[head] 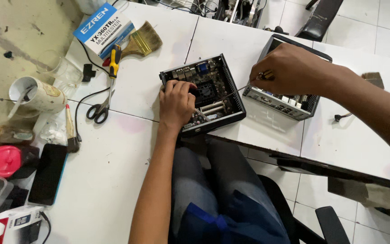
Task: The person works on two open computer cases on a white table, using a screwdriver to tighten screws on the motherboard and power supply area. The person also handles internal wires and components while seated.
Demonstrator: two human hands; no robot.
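Note:
An open small black computer case (pixel 213 72) with a circuit board inside lies on the white table (pixel 123 149). My left hand (pixel 175 103) rests on its near left side, fingers curled on the board. Held above the case's right side, my right hand (pixel 290 68) grips a thin screwdriver (pixel 238 91) whose shaft slants down into the case. A second open black case (pixel 294 104) sits to the right, partly under my right hand.
Scissors (pixel 98 110), a yellow-handled screwdriver (pixel 114 61), a paintbrush (pixel 143 41) and a blue-white box (pixel 102 28) lie at the left. A mug (pixel 41 96), a dark phone (pixel 47 174) and a red-lidded container (pixel 1 161) stand near the table's left edge. My lap and a chair are below.

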